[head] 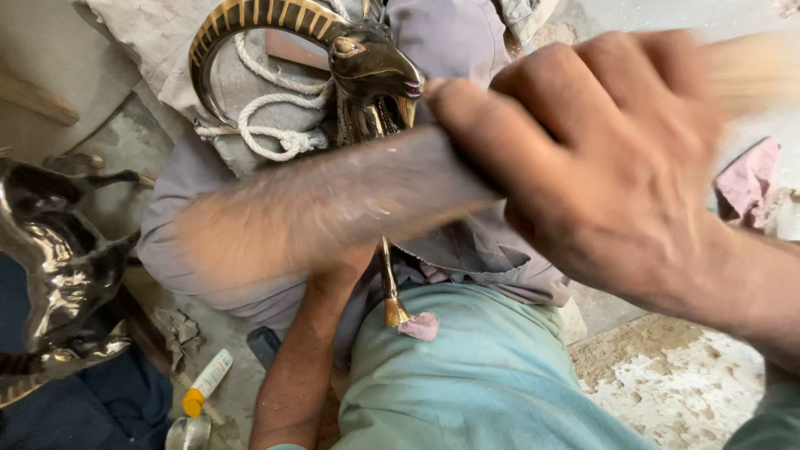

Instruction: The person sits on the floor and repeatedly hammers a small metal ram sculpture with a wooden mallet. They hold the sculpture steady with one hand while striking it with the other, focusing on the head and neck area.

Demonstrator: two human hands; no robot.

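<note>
The right hand (pixel 608 158) is clenched round a brush (pixel 333 200) that shows as a long brown blur, sweeping across a polished metal ram figure (pixel 371 79) with a ribbed, curling horn (pixel 250 21). The ram stands on grey cloth (pixel 467 42) over the person's lap, one thin brass leg (pixel 389 287) reaching down to the green trousers (pixel 483 375). The left forearm (pixel 308 358) runs up under the blur; its hand is hidden, so I cannot tell whether those fingers are grasping the figure. Brushing well here likely calls for short strokes along the horn's ridges, with the ram braced firmly so the slender leg takes no side load. A second metal figure (pixel 58 258) and a small tube (pixel 207 382) lie to the left.
</note>
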